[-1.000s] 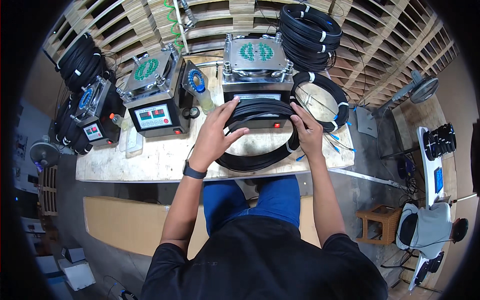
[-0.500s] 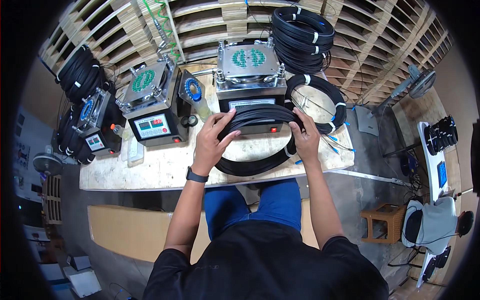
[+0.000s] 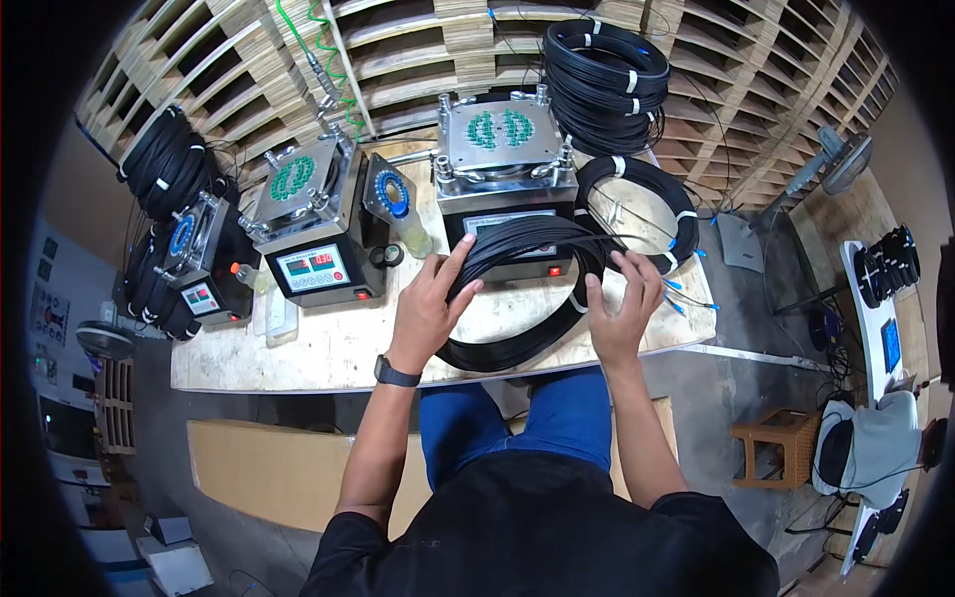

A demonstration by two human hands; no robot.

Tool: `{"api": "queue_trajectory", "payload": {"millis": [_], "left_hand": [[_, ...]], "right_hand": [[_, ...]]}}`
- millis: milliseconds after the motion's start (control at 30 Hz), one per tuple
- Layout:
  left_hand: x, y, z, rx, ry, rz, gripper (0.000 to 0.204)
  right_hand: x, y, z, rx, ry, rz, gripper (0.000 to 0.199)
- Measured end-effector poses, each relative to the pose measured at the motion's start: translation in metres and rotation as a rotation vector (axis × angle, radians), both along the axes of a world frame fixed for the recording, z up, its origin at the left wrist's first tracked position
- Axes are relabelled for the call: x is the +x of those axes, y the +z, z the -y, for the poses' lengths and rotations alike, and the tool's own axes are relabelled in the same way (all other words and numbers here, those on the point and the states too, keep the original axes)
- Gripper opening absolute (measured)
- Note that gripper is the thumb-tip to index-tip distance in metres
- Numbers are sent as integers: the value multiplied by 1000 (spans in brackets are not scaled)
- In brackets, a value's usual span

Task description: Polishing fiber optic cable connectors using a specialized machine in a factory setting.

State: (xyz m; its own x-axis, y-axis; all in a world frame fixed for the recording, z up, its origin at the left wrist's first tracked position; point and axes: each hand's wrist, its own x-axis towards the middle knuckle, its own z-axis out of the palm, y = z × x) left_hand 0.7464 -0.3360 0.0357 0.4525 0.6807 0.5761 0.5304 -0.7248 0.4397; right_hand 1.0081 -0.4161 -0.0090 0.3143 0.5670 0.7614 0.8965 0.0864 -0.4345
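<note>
A coil of thin black cable (image 3: pixel 512 356) stands tilted at the front of the workbench, before the middle polishing machine. My left hand (image 3: pixel 426 316) is closed round the coil's upper left side, thumb on the inner side. Beside the coil's right side is my right hand (image 3: pixel 625 310), its fingers apart and curved. A loose cable strand runs from the coil's top past those fingertips; whether they touch it I cannot tell. The middle polishing machine (image 3: pixel 505 199) has a metal plate with green-tipped connectors on top, and the coil hides part of its front panel.
Two more polishing machines (image 3: pixel 316 261) (image 3: pixel 199 261) stand to the left, with a squeeze bottle (image 3: pixel 410 234) between the larger ones. Another cable coil (image 3: pixel 684 231) with blue-tipped ends lies at right, near stacked coils (image 3: pixel 605 99). A cardboard box (image 3: pixel 264 463) lies below the bench.
My right hand has come off the coil's right side, fingers spreading, and a strand now sticks out there. My left hand keeps its hold. The whole view has shifted slightly.
</note>
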Motion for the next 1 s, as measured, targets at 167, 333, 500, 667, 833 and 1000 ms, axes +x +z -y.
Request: {"api": "queue_trajectory", "payload": {"millis": [167,333,500,667,833,1000], "left_hand": [[-11,3,-6,-77,-21,-32,65],[-8,6,-7,-31,-38,-105,67],[-12,7,-8,-51,-39,-147,68],[-12,11,-16,-76,-112,-146,70],[0,16,-34,-74,-86,-135,68],[0,65,-68,16,-46,-20,62]], "right_hand": [[8,23,-6,108,18,-33,65],[-1,55,-12,-45,273,-219,23],[5,-10,-13,-107,35,-256,37],[24,21,-48,-217,502,-646,48],[34,18,-92,-417,471,-539,55],[18,71,-124,-286,374,-576,52]]}}
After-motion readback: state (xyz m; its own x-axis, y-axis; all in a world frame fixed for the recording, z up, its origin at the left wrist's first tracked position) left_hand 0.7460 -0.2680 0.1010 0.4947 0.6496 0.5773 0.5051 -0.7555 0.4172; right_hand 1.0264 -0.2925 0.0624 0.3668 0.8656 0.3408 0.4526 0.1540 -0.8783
